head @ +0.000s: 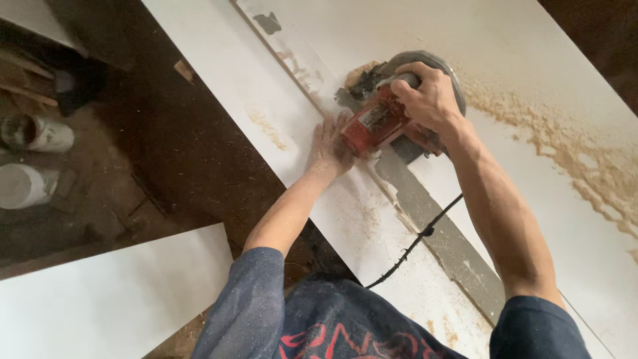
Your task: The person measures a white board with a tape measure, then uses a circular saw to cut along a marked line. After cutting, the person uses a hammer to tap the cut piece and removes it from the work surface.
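A red circular saw [380,119] with a grey blade guard sits on a large white board [531,60], partway along a cut line. My right hand [425,94] grips the saw's top handle. My left hand [329,146] lies flat, fingers spread, on the narrow white strip [266,106] just left of the saw, dusted with sawdust. Behind the saw a grey gap [438,226] runs back toward me. The saw's black cord [415,242] trails across the board toward my body.
Sawdust [571,146] lies piled across the board to the right of the saw. Another white panel [113,292] lies at lower left. Two white buckets [33,159] stand on the dirty dark floor [173,153] at far left.
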